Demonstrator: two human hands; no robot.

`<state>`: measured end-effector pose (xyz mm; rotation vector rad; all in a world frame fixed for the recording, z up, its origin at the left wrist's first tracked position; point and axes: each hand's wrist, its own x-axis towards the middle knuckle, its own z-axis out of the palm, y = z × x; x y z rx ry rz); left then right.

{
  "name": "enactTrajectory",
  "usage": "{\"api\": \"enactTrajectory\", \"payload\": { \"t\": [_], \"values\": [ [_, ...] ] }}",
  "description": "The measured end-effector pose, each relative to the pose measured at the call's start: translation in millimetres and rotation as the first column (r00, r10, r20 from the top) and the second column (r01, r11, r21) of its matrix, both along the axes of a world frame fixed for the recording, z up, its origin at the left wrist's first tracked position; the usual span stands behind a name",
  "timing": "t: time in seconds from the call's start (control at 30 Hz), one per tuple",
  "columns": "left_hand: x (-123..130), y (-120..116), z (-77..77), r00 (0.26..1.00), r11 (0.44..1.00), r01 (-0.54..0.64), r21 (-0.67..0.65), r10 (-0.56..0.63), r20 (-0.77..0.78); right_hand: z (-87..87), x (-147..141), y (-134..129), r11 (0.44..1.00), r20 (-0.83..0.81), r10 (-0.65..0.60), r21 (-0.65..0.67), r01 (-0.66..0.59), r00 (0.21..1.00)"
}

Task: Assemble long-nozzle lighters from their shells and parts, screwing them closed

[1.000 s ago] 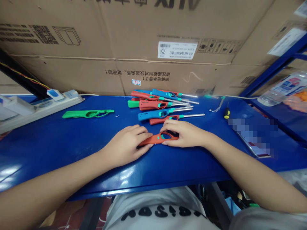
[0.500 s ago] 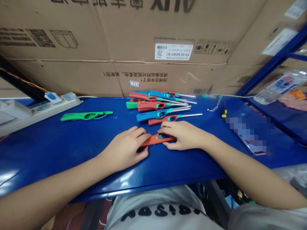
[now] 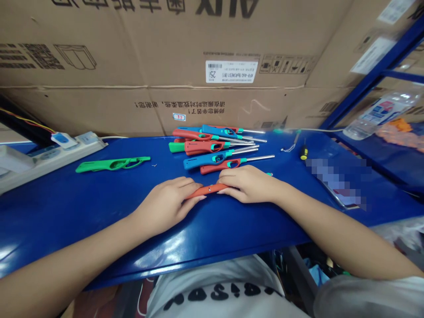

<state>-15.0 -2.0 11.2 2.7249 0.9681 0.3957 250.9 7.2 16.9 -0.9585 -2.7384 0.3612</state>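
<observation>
An orange-red lighter body (image 3: pixel 209 190) lies edge-up between my two hands, low over the blue table (image 3: pixel 132 247). Its left end is pinched by the thumb and fingers of my left hand (image 3: pixel 167 201). My right hand (image 3: pixel 250 183) grips the right end, which its fingers mostly hide. Just beyond is a pile of long-nosed lighters: a red one (image 3: pixel 215 167) nearest, a blue one (image 3: pixel 202 160) behind it, another red one (image 3: pixel 198 147) and more at the back. A green lighter shell (image 3: pixel 109 164) rests alone to the left, with tiny screws (image 3: pixel 154 165) beside it.
A white power strip (image 3: pixel 49 154) runs along the left. Large cardboard boxes (image 3: pixel 172 48) stand behind the table. At the right are a yellow-black screwdriver (image 3: pixel 304 153), a blurred-out phone (image 3: pixel 341 190), a plastic bottle (image 3: pixel 380 112) and a blue metal frame (image 3: pixel 367 88).
The orange-red body has been rolled so its narrow edge faces up, where its side with the trigger opening showed before. Both hands still hold it. The whole view has shifted slightly.
</observation>
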Motion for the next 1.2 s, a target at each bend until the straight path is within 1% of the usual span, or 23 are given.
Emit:
{"api": "enactTrajectory", "payload": {
  "t": [0.1, 0.23, 0.37, 0.47, 0.53, 0.6, 0.67, 0.73, 0.8, 0.87, 1.03, 1.2],
  "values": [
    [0.2, 1.3, 0.6, 1.0, 0.999, -0.012, 0.033, 0.012, -0.012, 2.9, 5.3, 2.7, 1.0, -0.004, -0.015, -0.002, 0.015, 1.0],
    [1.7, 1.8, 0.9, 0.998, 0.996, -0.055, 0.072, 0.058, -0.038, 8.2, 15.1, 6.9, 0.998, -0.018, -0.052, 0.019, 0.052, 0.998],
    [2.4, -0.4, 3.1, 0.997, 0.996, -0.07, 0.045, 0.072, -0.031, 11.2, 17.8, 6.0, 0.997, 0.012, -0.051, 0.058, 0.05, 0.999],
    [2.4, -1.7, 3.6, 0.998, 0.997, -0.068, 0.039, 0.068, -0.017, 12.7, 15.7, 3.3, 0.994, 0.05, -0.083, 0.075, 0.08, 0.995],
    [2.3, -1.3, 1.8, 0.996, 0.993, -0.083, 0.08, 0.084, -0.013, 13.6, 13.6, 1.6, 0.992, 0.07, -0.114, 0.064, 0.11, 0.991],
    [2.0, -0.2, -1.3, 0.996, 0.985, -0.084, 0.15, 0.088, -0.018, 14.1, 11.6, 0.3, 0.991, 0.093, -0.13, 0.045, 0.126, 0.987],
    [1.6, 0.7, -4.1, 0.997, 0.977, -0.057, 0.207, 0.066, -0.036, 14.0, 10.5, -0.4, 0.993, 0.109, -0.118, 0.032, 0.115, 0.987],
    [1.3, 0.7, -5.0, 0.998, 0.974, -0.019, 0.226, 0.032, -0.057, 13.4, 10.5, -0.4, 0.995, 0.099, -0.098, 0.03, 0.095, 0.99],
    [1.3, -0.2, -4.2, 0.997, 0.979, -0.001, 0.204, 0.018, -0.079, 12.4, 11.2, 0.3, 0.997, 0.046, -0.069, 0.034, 0.067, 0.997],
    [1.3, -1.2, -2.6, 0.996, 0.988, 0.003, 0.157, 0.011, -0.088, 10.8, 11.4, 1.0, 0.998, -0.031, -0.034, 0.051, 0.036, 0.999],
    [0.4, -2.0, -1.1, 0.999, 0.999, 0.004, 0.05, -0.002, -0.054, 3.6, 6.5, 0.9, 0.99, -0.189, 0.076, 0.134, -0.051, 0.979],
    [0.0, -1.7, -3.2, 1.0, 1.0, 0.01, -0.025, -0.011, -0.02, -2.8, 3.6, -1.5, 0.974, -0.275, 0.109, 0.219, -0.048, 0.955]
  ]
}}
